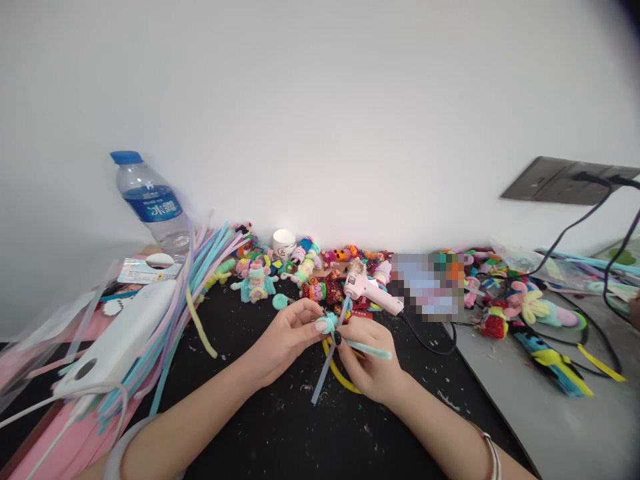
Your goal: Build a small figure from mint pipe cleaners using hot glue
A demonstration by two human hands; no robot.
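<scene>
My left hand (295, 333) pinches a small pale turquoise bundle of coiled pipe cleaner (327, 324) between thumb and fingertips. Close against it, my right hand (370, 357) is closed on the same turquoise pipe cleaner, whose loose tail (373, 349) sticks out to the right past the fingers. Just beyond the hands lies a pink hot glue gun (373, 292). Its long translucent glue stick (323, 380) slants down between my hands toward me. A yellow pipe cleaner (345, 380) curves on the black mat beneath them.
Fuzzy pipe cleaner dolls (255, 281) line the wall, beside a white paper cup (284, 243). Pastel pipe cleaners (173, 320), a white power strip (117, 337) and a tilted water bottle (150, 200) occupy the left. More figures (545, 310) and black cables (570, 227) are at right.
</scene>
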